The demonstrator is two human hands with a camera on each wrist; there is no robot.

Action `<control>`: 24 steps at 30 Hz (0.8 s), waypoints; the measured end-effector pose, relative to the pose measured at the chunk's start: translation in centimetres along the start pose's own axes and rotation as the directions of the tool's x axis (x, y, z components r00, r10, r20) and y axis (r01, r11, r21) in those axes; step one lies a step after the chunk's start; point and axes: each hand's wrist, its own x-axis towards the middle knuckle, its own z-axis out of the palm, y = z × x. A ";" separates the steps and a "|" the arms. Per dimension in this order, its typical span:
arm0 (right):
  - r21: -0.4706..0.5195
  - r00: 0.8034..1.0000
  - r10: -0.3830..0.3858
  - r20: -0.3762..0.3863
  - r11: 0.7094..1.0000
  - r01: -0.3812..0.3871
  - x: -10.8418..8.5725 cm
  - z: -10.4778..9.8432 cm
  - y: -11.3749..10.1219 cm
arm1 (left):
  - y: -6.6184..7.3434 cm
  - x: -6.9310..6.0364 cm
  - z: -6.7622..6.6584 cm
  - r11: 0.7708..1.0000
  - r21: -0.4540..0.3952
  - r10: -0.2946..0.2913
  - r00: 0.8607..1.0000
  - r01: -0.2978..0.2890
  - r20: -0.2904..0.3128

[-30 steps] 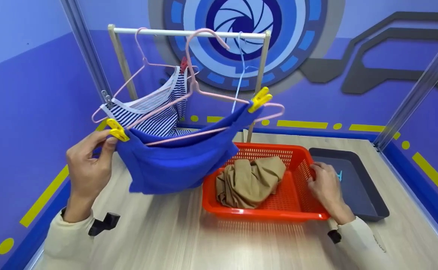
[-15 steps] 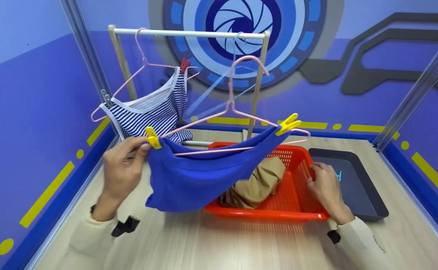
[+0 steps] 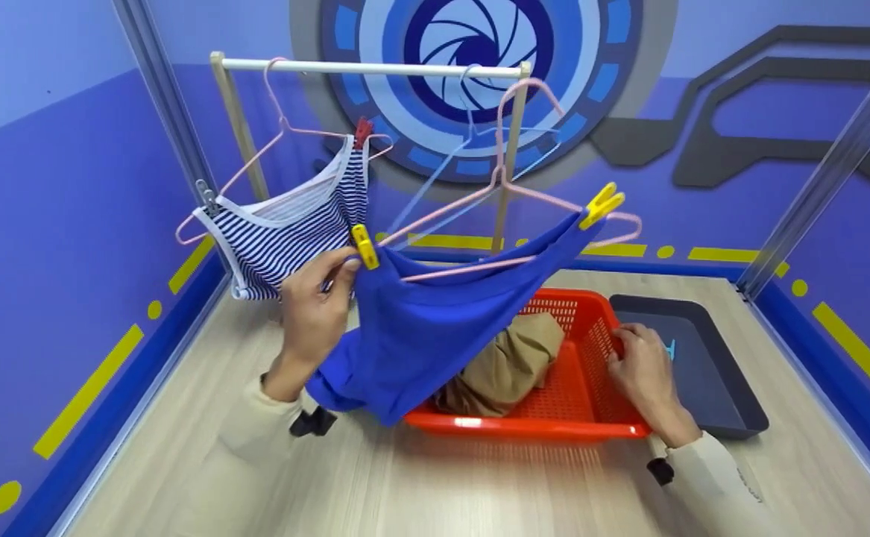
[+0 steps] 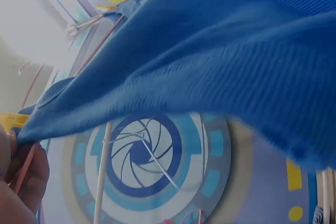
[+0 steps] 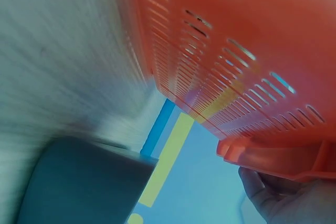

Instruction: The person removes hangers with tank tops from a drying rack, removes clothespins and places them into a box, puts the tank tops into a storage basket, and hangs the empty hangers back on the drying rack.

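My left hand [image 3: 319, 306] pinches the left end of a pink clothes hanger [image 3: 500, 177], together with a bit of cloth. A blue garment [image 3: 435, 321] hangs from that hanger, fastened by a yellow clothespin [image 3: 365, 247] near my fingers and another yellow clothespin [image 3: 602, 206] at the far end. The hanger's hook is free in the air. In the left wrist view the blue cloth [image 4: 173, 66] fills much of the picture. My right hand [image 3: 643, 369] grips the right rim of a red basket [image 3: 539, 426]; its fingers [image 5: 257, 190] show under the rim in the right wrist view.
Crumpled tan cloth [image 3: 520, 354] lies in the basket. Behind stands a rack with a white rail [image 3: 375, 68], bearing a striped top [image 3: 278, 242] on a pink hanger and a bare light-blue hanger [image 3: 435, 175]. A dark grey tray [image 3: 710, 373] sits right of the basket.
My left hand has carried the hanger and blue garment rightward, dipping and then rising, partly over the basket. More of the striped top is uncovered. My right hand has stayed on the rim.
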 end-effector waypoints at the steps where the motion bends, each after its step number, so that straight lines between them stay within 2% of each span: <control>1: -0.005 1.000 -0.002 -0.002 1.000 0.002 0.0 0.0 0.0 | -0.1 0.1 0.5 1.000 -0.006 -0.003 1.000 0.003 -0.008; 5: -0.018 1.000 -0.003 -0.007 1.000 0.003 0.0 -0.1 0.0 | -0.3 0.2 2.5 0.999 -0.029 -0.015 1.000 0.015 -0.009; 10: -0.008 1.000 0.009 0.007 1.000 -0.009 -0.1 -0.1 -0.1 | -1.0 -0.9 4.7 1.000 -0.018 -0.010 0.998 0.011 0.058; 17: -0.010 1.000 0.012 -0.002 1.000 -0.012 0.0 0.0 0.0 | -2.8 -3.1 6.6 1.000 0.016 0.009 0.986 -0.012 0.169; 24: -0.025 1.000 0.010 0.009 1.000 -0.010 0.1 0.0 0.0 | -4.6 -4.8 7.9 0.998 0.057 -0.025 0.966 0.010 0.258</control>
